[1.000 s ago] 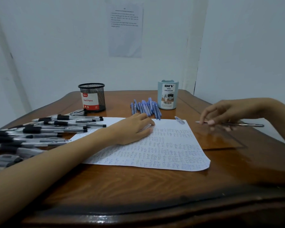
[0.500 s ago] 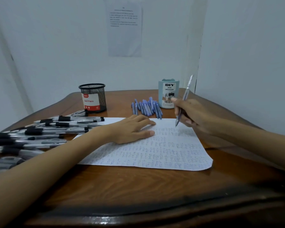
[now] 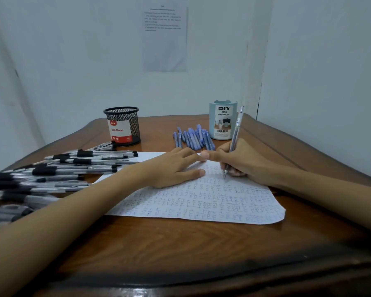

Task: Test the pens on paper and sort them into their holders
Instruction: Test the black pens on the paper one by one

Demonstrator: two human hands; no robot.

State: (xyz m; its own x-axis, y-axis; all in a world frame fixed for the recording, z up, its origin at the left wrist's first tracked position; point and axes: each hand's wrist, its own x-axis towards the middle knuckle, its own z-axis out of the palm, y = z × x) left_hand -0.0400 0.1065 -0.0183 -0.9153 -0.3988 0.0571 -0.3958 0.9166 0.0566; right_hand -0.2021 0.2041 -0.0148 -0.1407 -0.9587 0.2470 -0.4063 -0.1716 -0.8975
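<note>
From the head view, the person's right hand (image 3: 242,159) pinched a slim clear-barrelled pen (image 3: 236,129) in a writing grip. The pen stood nearly upright with its tip down at the white sheet of paper (image 3: 223,202); I could not tell whether it was actually touching. The left hand (image 3: 176,168) lay flat on the sheet's upper part, fingers spread and relaxed, pinning it to the brown wooden table (image 3: 180,243).

The sheet was crowded with rows of small blue scribbles nearly to its edges, so a good deal of testing looked done. The sorting looked barely begun. No pen showed above the rim of the black wire-mesh cup labelled "Ball Pens" (image 3: 124,125) or of the pale blue plastic desk organizer (image 3: 222,121) at the far side of the table, though their insides were hidden from me.

A cluster of blue pens (image 3: 193,138) lay loose on the table just beside the organizer. A large heap of silver pens with black grips (image 3: 51,174) sprawled along the left, overlapping the paper's corner near the mesh cup. I judged one test was in hand, with most of both groups left to drop into their holders.

A printed notice (image 3: 165,35) was on the wall behind.
</note>
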